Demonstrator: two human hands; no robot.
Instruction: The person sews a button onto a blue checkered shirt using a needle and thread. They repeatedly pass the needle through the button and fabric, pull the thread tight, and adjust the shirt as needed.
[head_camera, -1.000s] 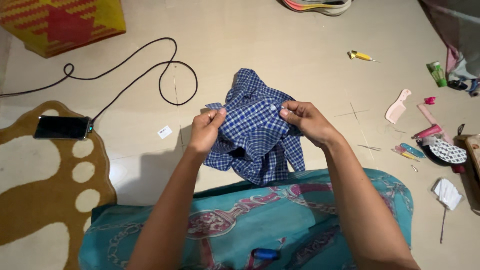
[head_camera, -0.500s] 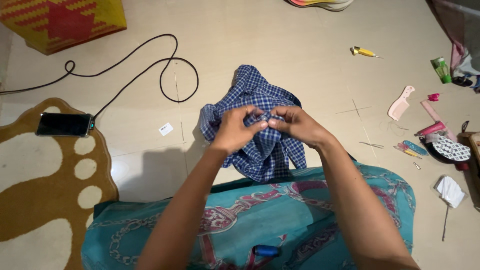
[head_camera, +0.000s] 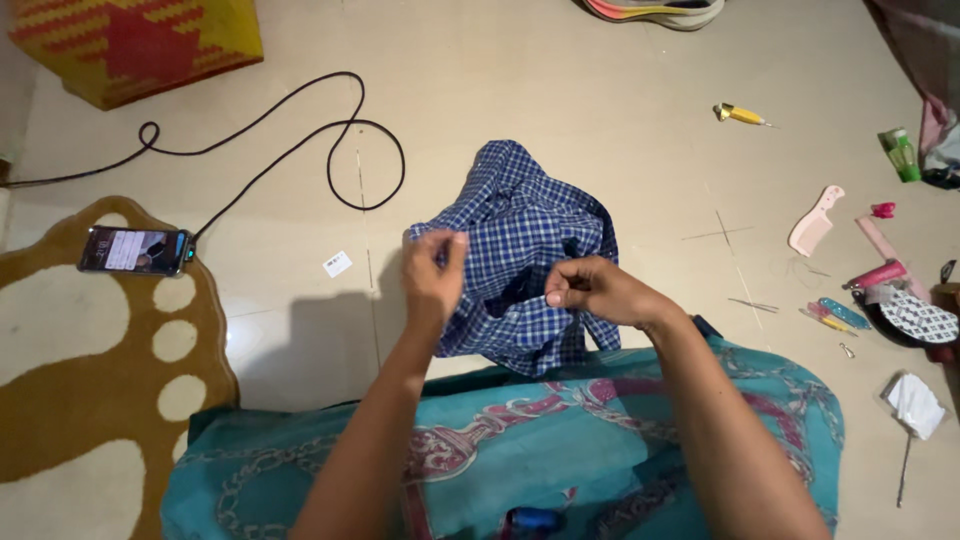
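Left hand (head_camera: 433, 283): grip pinched on left edge of blue-and-white checked cotton shirt (head_camera: 520, 240), thumb and fingers pressed together on the fabric, raised at upper left corner of the garment.
Right hand (head_camera: 590, 290): grip pinched on a fold near shirt's middle-right, fingers curled tight around cloth.
Shirt position: bunched, held up between both hands above beige tiled floor (head_camera: 560, 110), lower part hanging down to edge of teal patterned cloth (head_camera: 520, 440) over the lap.
Lap: small blue object (head_camera: 533, 519) at bottom edge on the teal cloth, kind unclear.
Left side: brown-and-cream paw-shaped rug (head_camera: 100, 370), black smartphone with lit screen (head_camera: 135, 250) lying on it, black looped cable (head_camera: 300, 140) plugged into phone and running across floor.
Top left: yellow-and-red woven box (head_camera: 140, 45).
Near shirt: small white paper tag (head_camera: 337, 263) on floor, just left of left hand.
Right side: pink plastic comb (head_camera: 815, 220), yellow-handled small screwdriver (head_camera: 742, 115), green tube (head_camera: 903, 153), scattered small tools, all well apart from shirt.
Lower right: white folded cloth piece (head_camera: 915, 403).
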